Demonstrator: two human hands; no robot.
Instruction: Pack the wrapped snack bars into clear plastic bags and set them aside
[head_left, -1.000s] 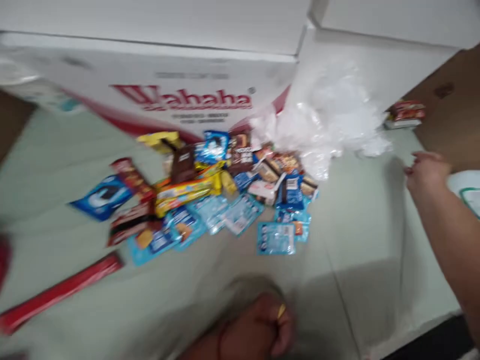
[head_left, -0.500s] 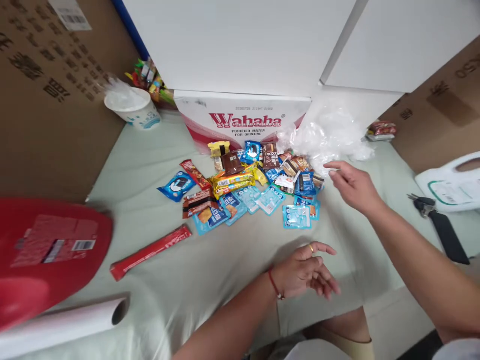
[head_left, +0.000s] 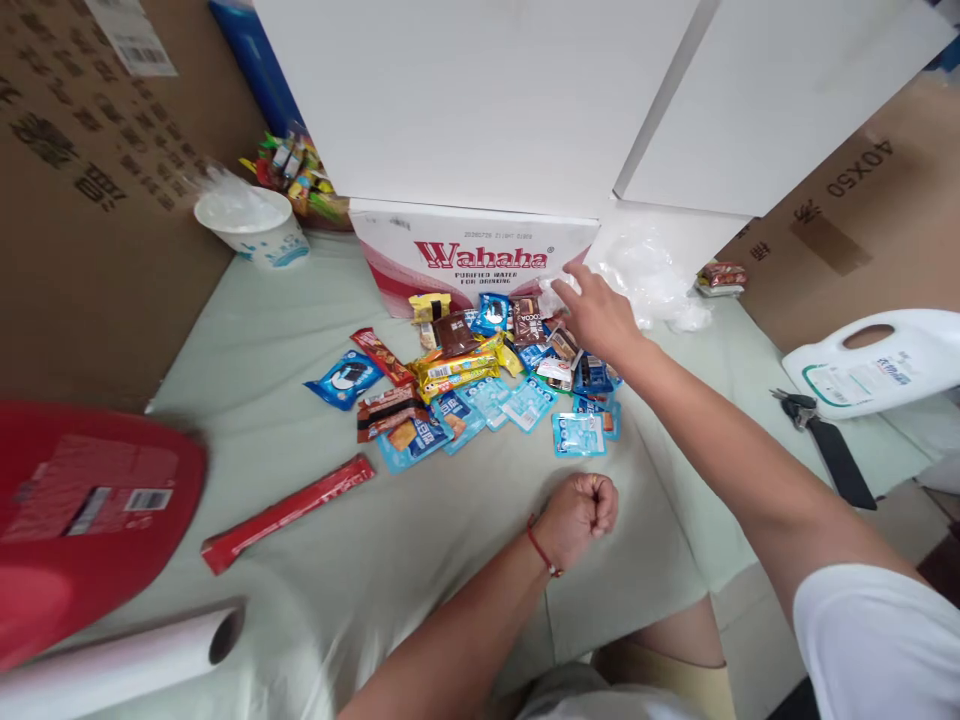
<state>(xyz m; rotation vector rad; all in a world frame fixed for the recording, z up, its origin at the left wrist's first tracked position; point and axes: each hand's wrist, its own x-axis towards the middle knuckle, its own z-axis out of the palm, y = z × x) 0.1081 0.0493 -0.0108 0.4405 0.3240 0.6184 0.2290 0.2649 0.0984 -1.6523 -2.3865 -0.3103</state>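
Note:
My right hand (head_left: 602, 318) hovers over the right end of a heap of wrapped snacks, its fingers apart and nothing visible in them. Under and beside the fingertips are a brown cocoa packet (head_left: 528, 321) and crumpled clear plastic (head_left: 651, 275). Closed into a fist, my left hand (head_left: 576, 517) is on the near side of the heap, just below a light-blue sachet (head_left: 579, 434). In the heap are yellow bars (head_left: 457, 371), a dark brown packet (head_left: 454, 334) and a blue packet (head_left: 345, 378). A long red stick packet (head_left: 289, 512) lies apart at the left.
Behind the snacks stands a Wahaha water carton (head_left: 480, 245). At the left are a paper cup (head_left: 255, 228), a red container (head_left: 97, 520) and a white roll (head_left: 120, 655). A white jug (head_left: 892, 365) and a black-handled tool (head_left: 836, 455) lie at the right.
My right hand has moved left and away from me, over the heap. The fingers of my left hand have curled into a fist. The view has shifted slightly.

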